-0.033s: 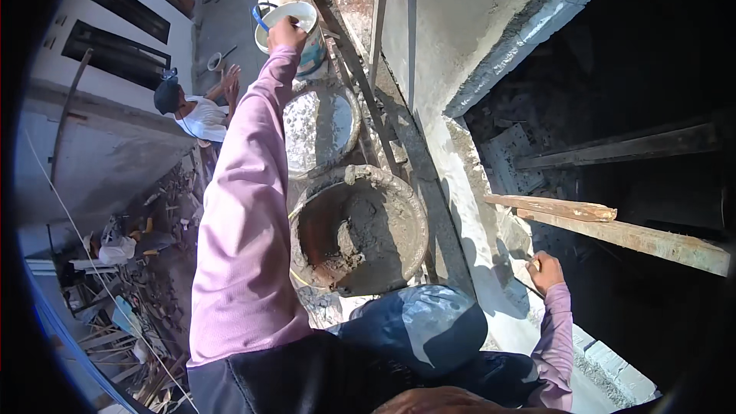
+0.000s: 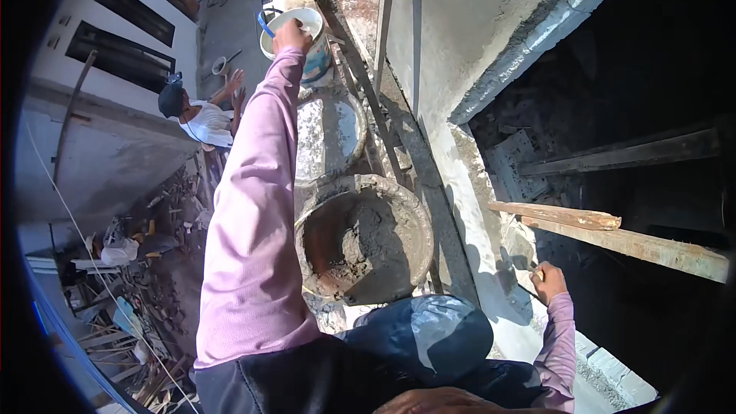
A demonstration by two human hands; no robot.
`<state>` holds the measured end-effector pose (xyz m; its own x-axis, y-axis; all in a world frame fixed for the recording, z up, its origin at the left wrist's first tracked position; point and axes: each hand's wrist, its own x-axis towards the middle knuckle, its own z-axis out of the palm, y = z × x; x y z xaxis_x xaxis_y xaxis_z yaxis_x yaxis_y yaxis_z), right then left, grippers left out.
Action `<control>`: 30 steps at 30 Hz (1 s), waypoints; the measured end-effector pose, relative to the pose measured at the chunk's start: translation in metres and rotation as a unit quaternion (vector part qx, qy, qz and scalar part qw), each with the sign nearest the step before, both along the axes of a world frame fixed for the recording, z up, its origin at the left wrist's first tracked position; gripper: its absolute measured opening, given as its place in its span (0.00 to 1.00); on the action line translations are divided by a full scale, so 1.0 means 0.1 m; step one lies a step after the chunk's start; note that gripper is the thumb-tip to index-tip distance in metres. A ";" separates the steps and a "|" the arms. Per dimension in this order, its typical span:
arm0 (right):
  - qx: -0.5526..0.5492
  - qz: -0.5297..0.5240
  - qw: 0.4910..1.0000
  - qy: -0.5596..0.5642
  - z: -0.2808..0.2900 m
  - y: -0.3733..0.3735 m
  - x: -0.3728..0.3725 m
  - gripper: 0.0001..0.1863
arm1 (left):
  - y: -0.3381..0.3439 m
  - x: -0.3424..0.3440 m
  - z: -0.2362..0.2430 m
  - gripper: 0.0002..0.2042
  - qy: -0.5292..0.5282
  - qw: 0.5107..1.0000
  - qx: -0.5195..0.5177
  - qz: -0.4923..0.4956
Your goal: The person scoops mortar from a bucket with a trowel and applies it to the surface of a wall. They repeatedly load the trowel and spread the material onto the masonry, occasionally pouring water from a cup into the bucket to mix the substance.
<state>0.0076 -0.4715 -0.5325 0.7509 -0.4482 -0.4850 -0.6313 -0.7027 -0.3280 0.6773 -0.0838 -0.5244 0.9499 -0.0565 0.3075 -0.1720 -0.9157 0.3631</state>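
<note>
My left hand (image 2: 293,36), arm outstretched, is curled at the mouth of the bucket (image 2: 315,69); I cannot tell whether the fingers grip its rim or something inside. The bucket stands beyond the far edge of the basin (image 2: 358,130), its blue handle (image 2: 265,24) at the rim's left. My right hand (image 2: 550,285) is closed around the pale grip of a tool (image 2: 540,274), probably a trowel, above the right edge of the wall (image 2: 474,222); its blade is hard to make out.

Handling, as judged: the bucket is stiff-walled and, if well filled, heavy and apt to slop—best held by the handle, or by the rim for tilting. The tool should be light and rigid, taken by the grip alone. The mortar (image 2: 387,239), within the rim of the tub (image 2: 426,222), looks dense, soft and wet—slippery on fingers, too heavy to scoop bare-handed.
</note>
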 end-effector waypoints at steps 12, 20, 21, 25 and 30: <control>-0.032 -0.017 0.990 0.139 -0.32 -0.13 -0.05 0.13 | -0.10 1.03 -0.69 0.21 0.194 0.945 0.233 -0.121; -0.021 -0.002 0.985 0.172 -0.43 -0.21 0.03 0.12 | -0.06 1.01 -0.64 0.24 0.224 0.927 0.281 -0.105; -0.030 -0.004 0.988 0.155 -0.39 -0.18 0.08 0.12 | -0.02 0.95 -0.54 0.25 0.219 0.923 0.310 -0.060; -0.014 -0.030 0.993 0.109 -0.33 -0.21 0.05 0.12 | 0.06 0.71 -0.36 0.20 0.199 0.946 0.255 -0.012; -0.028 -0.006 0.991 0.128 -0.36 -0.25 0.01 0.12 | 0.12 0.59 -0.43 0.29 0.229 0.940 0.252 0.006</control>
